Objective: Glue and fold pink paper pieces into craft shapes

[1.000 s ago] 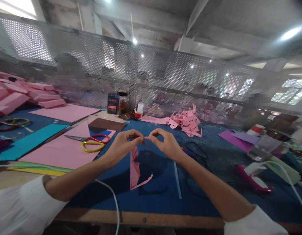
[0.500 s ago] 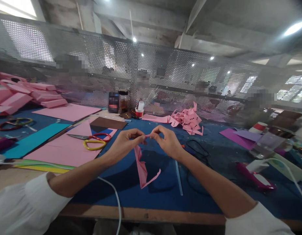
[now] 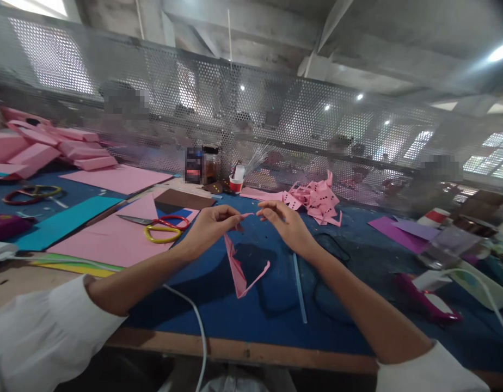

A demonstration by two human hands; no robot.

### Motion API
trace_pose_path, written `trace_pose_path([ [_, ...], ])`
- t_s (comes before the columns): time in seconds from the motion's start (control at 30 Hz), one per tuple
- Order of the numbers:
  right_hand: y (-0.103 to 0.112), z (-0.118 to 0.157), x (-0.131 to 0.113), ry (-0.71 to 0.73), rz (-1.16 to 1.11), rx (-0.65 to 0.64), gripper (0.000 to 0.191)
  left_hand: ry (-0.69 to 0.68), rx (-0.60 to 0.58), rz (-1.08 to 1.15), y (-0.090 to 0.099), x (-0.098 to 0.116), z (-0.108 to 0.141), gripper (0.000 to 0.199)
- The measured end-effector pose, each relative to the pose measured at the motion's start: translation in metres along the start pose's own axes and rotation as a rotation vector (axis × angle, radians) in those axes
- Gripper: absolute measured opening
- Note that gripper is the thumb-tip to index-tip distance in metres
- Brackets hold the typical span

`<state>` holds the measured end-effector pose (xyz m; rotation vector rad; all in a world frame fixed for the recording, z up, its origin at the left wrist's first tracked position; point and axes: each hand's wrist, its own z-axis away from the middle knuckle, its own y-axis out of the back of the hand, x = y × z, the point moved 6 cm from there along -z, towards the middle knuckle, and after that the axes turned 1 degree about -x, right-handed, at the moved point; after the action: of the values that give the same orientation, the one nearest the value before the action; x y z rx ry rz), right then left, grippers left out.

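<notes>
Between its thumb and fingers, my left hand pinches a folded pink paper strip. The strip hangs down over the blue table mat, with a thin end curving up to the right and a narrow tip poking out past my left fingertips. My right hand is just right of that tip, its fingers slightly curled and apart from the paper; nothing shows in it. Red and yellow scissors lie on pink sheets left of my left hand.
Behind my hands stand a red and white cup and a pile of pink cut pieces. A clear glue stick lies near the front. At right are a magenta tool and a clear jar. A white cable crosses the front edge.
My right fingers have let go of the strip's tip and moved slightly away to the right. My left hand still holds the paper.
</notes>
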<state>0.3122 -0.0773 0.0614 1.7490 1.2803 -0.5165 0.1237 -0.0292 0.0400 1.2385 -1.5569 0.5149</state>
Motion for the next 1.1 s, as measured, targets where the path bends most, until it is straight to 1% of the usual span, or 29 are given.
trace_pose_path([
  [0.07,0.006,0.001,-0.004,-0.020,0.004,-0.029,0.031,-0.001,0.026,-0.006,0.005,-0.002,-0.004,0.032],
  [0.13,0.008,0.006,-0.006,-0.066,-0.004,-0.087,0.035,0.000,0.051,-0.013,0.009,-0.003,-0.007,0.034],
  [0.2,0.006,0.015,-0.005,-0.131,-0.024,-0.152,0.038,0.001,0.075,-0.021,0.014,-0.003,-0.010,0.034],
  [0.27,0.003,0.023,-0.001,-0.191,-0.063,-0.191,0.041,0.004,0.095,-0.031,0.018,-0.004,-0.012,0.032],
  [0.37,0.000,0.032,0.004,-0.238,-0.136,-0.204,0.041,0.009,0.118,-0.048,0.025,-0.008,-0.015,0.030],
  [0.47,-0.003,0.036,0.008,-0.272,-0.229,-0.218,0.037,0.014,0.125,-0.057,0.027,-0.013,-0.017,0.030],
  [0.67,-0.010,0.043,0.013,-0.352,-0.478,-0.240,0.028,0.018,0.110,-0.048,0.023,-0.015,-0.016,0.031],
  [0.77,-0.013,0.046,0.010,-0.367,-0.582,-0.217,0.024,0.011,0.106,-0.041,0.022,-0.016,-0.016,0.031],
  [0.87,-0.016,0.048,0.005,-0.362,-0.626,-0.217,0.024,0.007,0.104,-0.034,0.023,-0.018,-0.017,0.032],
  [1.1,-0.017,0.049,-0.002,-0.307,-0.553,-0.261,0.021,0.020,0.110,-0.036,0.022,-0.016,-0.015,0.029],
])
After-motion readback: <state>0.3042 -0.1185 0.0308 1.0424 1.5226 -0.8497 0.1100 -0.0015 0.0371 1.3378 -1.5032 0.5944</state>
